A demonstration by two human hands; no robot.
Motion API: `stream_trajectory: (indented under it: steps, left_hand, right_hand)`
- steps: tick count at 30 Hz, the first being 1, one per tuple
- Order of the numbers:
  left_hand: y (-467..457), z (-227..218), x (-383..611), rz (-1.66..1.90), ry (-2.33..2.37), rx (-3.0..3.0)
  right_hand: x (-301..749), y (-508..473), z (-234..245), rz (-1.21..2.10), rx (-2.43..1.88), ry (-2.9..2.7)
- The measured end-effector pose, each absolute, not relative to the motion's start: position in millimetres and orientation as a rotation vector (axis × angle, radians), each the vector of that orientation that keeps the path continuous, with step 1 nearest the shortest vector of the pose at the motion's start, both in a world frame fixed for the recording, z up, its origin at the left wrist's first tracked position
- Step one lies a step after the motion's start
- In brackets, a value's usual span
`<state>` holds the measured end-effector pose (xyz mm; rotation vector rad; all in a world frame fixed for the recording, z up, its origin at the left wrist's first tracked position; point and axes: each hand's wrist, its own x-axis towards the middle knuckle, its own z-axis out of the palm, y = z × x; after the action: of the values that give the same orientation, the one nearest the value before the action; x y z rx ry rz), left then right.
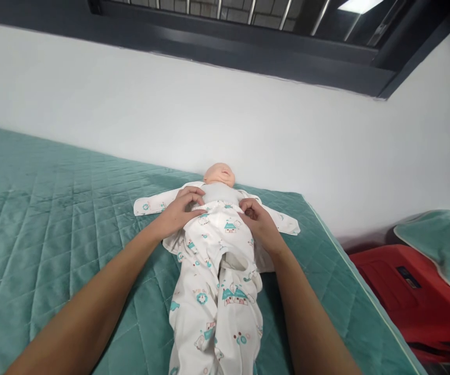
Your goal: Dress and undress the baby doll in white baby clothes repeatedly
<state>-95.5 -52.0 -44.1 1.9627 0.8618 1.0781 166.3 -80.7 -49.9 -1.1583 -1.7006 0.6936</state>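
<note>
A baby doll (220,174) lies on its back with its head by the wall. White printed baby pants (230,239) cover its legs and reach up over its belly, with an opening at the crotch. Its chest looks pale and plain. A matching baby shirt (154,203) is spread open beneath it, sleeves out to both sides. At the left side of the waistband, my left hand (182,211) grips the pants between thumb and fingers. My right hand (262,224) has its fingers curled on the waistband's right side, the fingertips partly hidden.
Under the doll is a green quilted cover (72,229), its edge running down on the right. A white wall (170,114) rises behind, below a dark window frame (228,44) with bars. Beyond the right edge stands a red plastic object (416,291) with green cloth (444,239) over it.
</note>
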Motion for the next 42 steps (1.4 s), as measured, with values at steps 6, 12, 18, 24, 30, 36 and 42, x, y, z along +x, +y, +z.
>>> stream_trajectory:
  steps: [6,12,18,24,30,36,42]
  left_hand:
    - [-52.5,-45.4,-93.8,1.08,0.814,1.975]
    - [-32.4,-46.6,-84.4,1.169,1.044,1.852]
    - [-8.0,-49.5,-69.3,1.177,1.262,1.814]
    - [-5.1,-59.9,-67.6,1.188,1.31,2.042]
    - [-4.1,-55.2,-86.4,1.047,1.24,2.213]
    - [-4.1,-43.8,-99.3,0.78,1.177,2.115]
    - [-3.1,-41.9,-110.0,0.698,1.035,2.112]
  right_hand:
    - [165.9,-80.0,-48.0,0.565,-1.1,-1.865]
    - [158.4,-67.4,-38.3,0.587,-1.202,-1.908]
    - [150.5,-36.3,-41.1,0.519,-1.488,-1.701]
    - [152.7,-33.7,-55.2,0.421,-1.496,-1.629]
    - [164.2,-35.4,-49.8,0.498,-1.286,-1.78]
    - [167.7,-39.6,-41.3,0.762,-1.333,-1.752]
    - [166.8,-40.5,-42.3,0.811,-1.298,-1.706]
